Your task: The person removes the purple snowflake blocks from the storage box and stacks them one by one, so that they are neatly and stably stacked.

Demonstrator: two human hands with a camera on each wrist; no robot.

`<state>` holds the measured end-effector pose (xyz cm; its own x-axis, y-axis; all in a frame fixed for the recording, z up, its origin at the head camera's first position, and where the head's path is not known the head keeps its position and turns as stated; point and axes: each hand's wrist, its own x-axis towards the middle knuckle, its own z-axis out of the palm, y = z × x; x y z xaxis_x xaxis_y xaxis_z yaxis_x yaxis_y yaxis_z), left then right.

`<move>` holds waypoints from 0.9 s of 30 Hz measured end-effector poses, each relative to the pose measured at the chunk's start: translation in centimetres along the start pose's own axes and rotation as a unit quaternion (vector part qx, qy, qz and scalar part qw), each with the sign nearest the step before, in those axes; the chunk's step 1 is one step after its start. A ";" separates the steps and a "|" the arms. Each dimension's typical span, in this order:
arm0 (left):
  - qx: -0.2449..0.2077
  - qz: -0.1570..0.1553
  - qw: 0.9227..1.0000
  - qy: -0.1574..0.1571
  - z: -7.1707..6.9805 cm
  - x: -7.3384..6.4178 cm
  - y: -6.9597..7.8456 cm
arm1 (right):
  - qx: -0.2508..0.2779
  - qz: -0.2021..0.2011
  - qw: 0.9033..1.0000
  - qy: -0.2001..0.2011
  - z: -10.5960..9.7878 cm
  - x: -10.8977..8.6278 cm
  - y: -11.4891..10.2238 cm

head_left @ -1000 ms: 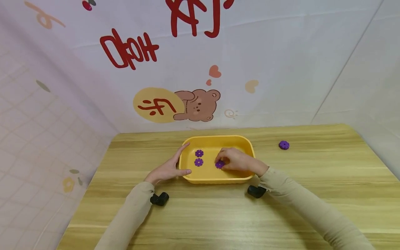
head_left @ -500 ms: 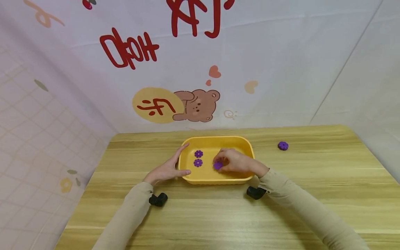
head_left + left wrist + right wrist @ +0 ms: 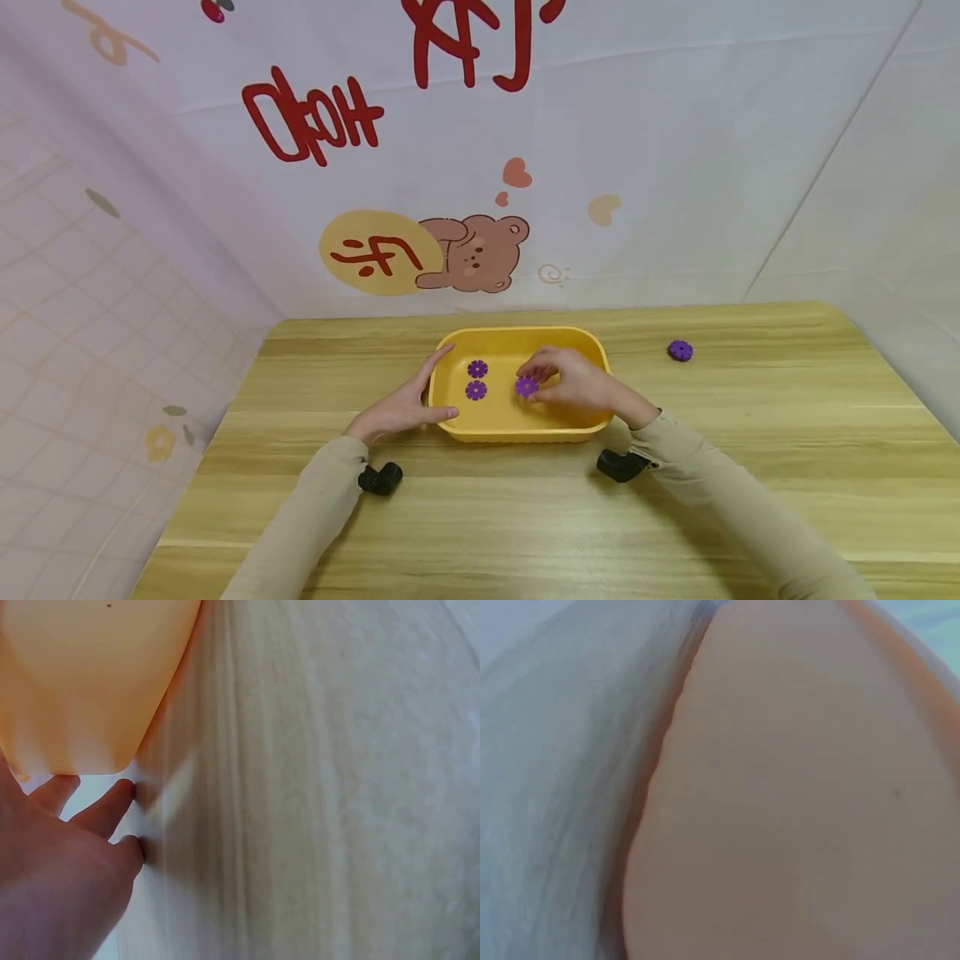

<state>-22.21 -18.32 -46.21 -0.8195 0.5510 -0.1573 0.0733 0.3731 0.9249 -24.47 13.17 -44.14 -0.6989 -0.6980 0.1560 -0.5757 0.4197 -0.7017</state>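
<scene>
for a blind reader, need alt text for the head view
The right hand holds a purple disc in a yellow tub on a table; two more discs lie inside, and the left hand touches the tub's left end.

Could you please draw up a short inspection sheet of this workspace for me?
Surface: light wood-grain table.
Job's things: yellow tray; inside it, upper purple disc and lower purple disc towards the left, and third purple disc nearer the middle.
Clutter: outer purple piece on the table, right of the tray; single or stacked, cannot tell.
Hands: left hand spread at the tray's left end, thumb over the rim; right hand inside the tray, fingers and thumb at the third disc's edges.
Cables: nothing seen.
Surroundings: pale backdrop with red lettering and a printed bear.
</scene>
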 end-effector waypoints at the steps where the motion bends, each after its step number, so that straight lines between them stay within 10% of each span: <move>1: 0.002 -0.001 1.000 0.001 0.0 0.0 0.0 | 0.001 0.001 1.000 0.004 -0.1 0.0 0.0; 27: 0.019 0.004 1.000 0.002 0.0 0.1 -0.1 | 0.011 0.005 0.999 0.053 -3.2 -2.6 0.1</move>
<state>-22.29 -18.37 -46.34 -0.8213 0.5507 -0.1491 0.1011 0.3978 0.9119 -24.07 16.87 -42.33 -0.7460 -0.6284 0.2203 -0.5599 0.4129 -0.7183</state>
